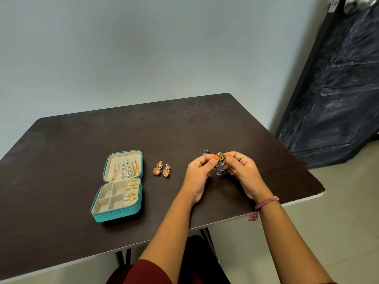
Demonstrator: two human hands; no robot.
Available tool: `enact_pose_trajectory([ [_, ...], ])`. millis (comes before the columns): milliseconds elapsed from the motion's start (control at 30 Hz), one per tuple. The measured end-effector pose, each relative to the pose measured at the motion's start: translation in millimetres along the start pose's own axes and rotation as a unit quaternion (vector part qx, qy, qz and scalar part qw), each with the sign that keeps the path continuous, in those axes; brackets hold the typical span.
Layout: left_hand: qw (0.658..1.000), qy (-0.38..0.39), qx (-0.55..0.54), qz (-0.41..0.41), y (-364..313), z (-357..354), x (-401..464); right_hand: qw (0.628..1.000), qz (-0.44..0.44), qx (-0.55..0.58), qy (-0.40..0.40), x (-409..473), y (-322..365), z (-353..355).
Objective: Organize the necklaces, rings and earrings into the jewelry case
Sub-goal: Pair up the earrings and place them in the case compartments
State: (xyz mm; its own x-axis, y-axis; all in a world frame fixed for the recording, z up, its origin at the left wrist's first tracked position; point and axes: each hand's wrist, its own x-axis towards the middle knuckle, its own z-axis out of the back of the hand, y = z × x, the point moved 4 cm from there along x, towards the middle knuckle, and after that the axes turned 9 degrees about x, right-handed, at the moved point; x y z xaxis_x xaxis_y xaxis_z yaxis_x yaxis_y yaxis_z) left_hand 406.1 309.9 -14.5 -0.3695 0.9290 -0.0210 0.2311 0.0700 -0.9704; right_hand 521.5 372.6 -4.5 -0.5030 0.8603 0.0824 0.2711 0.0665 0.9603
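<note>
Open teal jewelry case [118, 214] holds necklaces [126, 169] and gold rings [131, 191]; two gold jhumka earrings [162, 169] lie beside it.

Green earring [221, 158] mostly hidden by the hands; dark earring [206, 152] too small to tell.

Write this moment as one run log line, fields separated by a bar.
hands: left hand and right hand pinch green earring | table: gold earring pair | jewelry case: open
</note>
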Motion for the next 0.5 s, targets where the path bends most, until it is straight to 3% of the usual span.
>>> enact_pose_trajectory([
  [167,1.0,0.009,0.009,0.003,2.9,-0.3,1.4,0.996,-0.028,0.068,-0.04,0.9,2.3,2.2],
  [500,0.996,-0.025,0.081,-0.04,3.2,1.0,1.3,0.991,-0.052,0.119,-0.035,-0.5,3.3,2.1],
])
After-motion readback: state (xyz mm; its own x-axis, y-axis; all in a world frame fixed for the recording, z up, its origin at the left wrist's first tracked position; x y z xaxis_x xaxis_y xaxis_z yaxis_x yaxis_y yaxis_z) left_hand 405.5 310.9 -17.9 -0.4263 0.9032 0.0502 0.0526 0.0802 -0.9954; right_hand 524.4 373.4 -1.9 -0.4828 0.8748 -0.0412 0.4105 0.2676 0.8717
